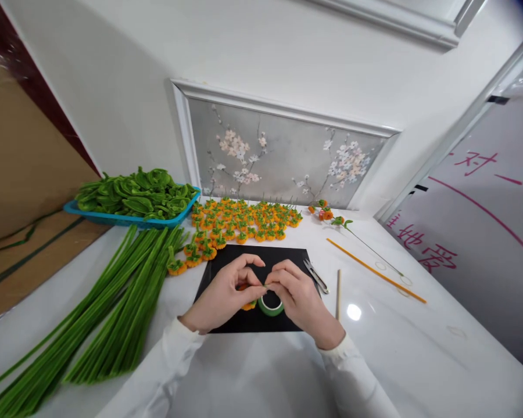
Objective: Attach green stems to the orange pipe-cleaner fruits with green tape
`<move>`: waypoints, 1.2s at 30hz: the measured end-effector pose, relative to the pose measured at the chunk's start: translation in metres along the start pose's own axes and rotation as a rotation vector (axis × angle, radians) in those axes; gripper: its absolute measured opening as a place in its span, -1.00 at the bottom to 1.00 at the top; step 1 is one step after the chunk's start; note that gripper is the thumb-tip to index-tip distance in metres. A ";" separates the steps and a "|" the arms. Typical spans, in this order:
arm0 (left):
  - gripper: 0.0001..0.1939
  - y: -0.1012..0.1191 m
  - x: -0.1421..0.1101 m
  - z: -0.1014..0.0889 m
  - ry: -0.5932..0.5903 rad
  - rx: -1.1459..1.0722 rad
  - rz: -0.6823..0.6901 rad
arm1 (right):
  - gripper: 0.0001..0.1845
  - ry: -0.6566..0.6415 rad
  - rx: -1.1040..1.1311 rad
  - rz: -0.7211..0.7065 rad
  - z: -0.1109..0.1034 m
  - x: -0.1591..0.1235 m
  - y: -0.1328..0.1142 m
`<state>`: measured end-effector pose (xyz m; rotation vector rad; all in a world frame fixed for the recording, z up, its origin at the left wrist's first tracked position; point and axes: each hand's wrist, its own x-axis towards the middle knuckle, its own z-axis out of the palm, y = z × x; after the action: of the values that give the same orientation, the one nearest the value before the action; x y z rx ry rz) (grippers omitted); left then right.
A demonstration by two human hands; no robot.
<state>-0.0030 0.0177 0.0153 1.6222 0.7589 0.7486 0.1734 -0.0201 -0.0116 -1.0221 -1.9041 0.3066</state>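
Observation:
My left hand (226, 293) is closed in a pinch on an orange pipe-cleaner flower (248, 306), largely hidden behind its fingers. My right hand (303, 299) pinches close beside it, fingertips nearly meeting the left ones. Whatever is between the right fingertips is too small to make out. Both hands are above a black mat (253, 325). A roll of green tape (271, 313) rests under the fingertips. To the right of my right hand, small thread snips (316, 276) lie across the mat's edge.
Rows of orange flowers with green tops (244, 223) stand behind the mat. Left are green pipe cleaners (113, 307) and a blue tray (165, 222) of green leaves. Right lie an orange pipe cleaner (375, 270), a thin stick (339, 295) and a stemmed flower piece (326, 213).

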 end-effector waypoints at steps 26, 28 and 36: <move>-0.68 0.003 -0.002 0.001 -0.005 0.347 0.014 | -0.76 -0.178 -0.193 -0.067 0.002 -0.001 -0.001; -0.66 0.005 -0.003 0.001 -0.053 0.320 -0.008 | -0.76 -0.178 -0.191 -0.080 0.002 0.000 -0.001; -0.71 0.003 -0.004 -0.004 -0.111 0.322 0.005 | -0.75 -0.153 -0.147 0.015 0.005 0.000 -0.002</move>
<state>-0.0079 0.0165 0.0188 1.9382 0.8257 0.5536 0.1685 -0.0202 -0.0130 -1.1386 -2.0824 0.2627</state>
